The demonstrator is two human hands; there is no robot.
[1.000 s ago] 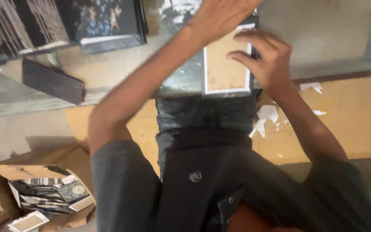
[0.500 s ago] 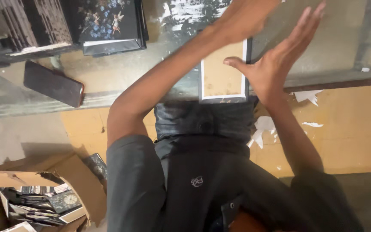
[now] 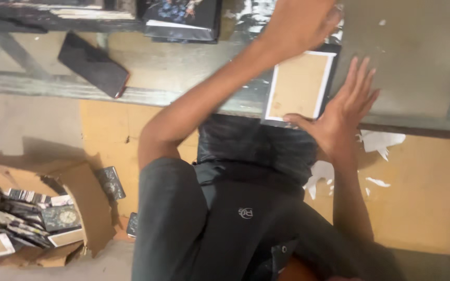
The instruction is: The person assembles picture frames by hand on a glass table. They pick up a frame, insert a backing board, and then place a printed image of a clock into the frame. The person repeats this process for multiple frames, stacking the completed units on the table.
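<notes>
Head view: both hands, left [image 3: 300, 23] and right [image 3: 342, 114], flat and open on tan-backed frame [image 3: 298, 86] at surface [image 3: 417, 62] edge, wrapping unfinished.

Left hand [image 3: 300, 26], right hand [image 3: 342, 112], framed board [image 3: 299, 86]

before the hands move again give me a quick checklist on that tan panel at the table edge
1. Right hand on the tan white-bordered panel: ok, its thumb touches the lower edge, fingers spread flat beside it.
2. Left hand above the panel's top: ok, though blurred, so contact cannot tell.
3. Panel lying flat on the table: ok.
4. Panel fully supported: cannot tell, its lower edge sits near the table's front edge.
5. Dark phone apart from the panel: ok, it lies far along the table.
6. Cardboard box of packs on the floor, untouched: ok.
</notes>
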